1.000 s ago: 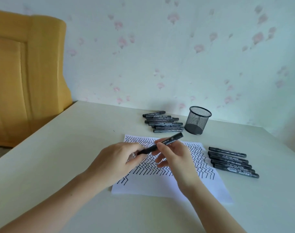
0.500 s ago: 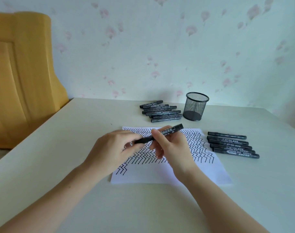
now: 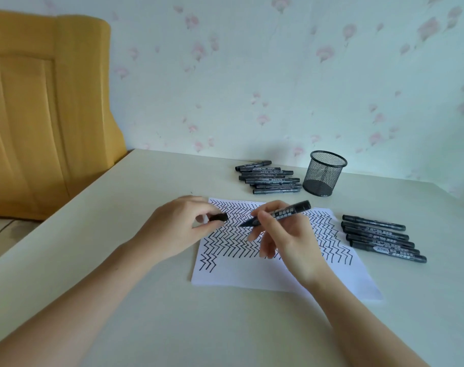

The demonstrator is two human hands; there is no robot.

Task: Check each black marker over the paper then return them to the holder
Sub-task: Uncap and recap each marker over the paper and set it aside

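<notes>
Holding uncapped black marker (image 3: 278, 214) above zigzag-covered paper (image 3: 283, 276), right hand (image 3: 286, 237) fingers clamped on barrel; left hand (image 3: 178, 229) pinches cap (image 3: 218, 217). Mesh holder (image 3: 325, 173) far right. Risks: bare tip smudging fingers, cap dropped, tested/untested piles confused.

Holder (image 3: 324, 172): black wire mesh, metal, matt; markers (image 3: 381, 238): black plastic barrels, slight sheen, printed labels; uncapped marker (image 3: 283, 211) and cap (image 3: 218, 217): same black plastic; paper (image 3: 252, 271): plain white sheet, matt, inked zigzags; counter (image 3: 146, 300): smooth pale laminate-looking top, low sheen; wall (image 3: 252, 75): floral wallpaper, matt; door (image 3: 35, 115): yellow-brown wood look, satin.
</notes>
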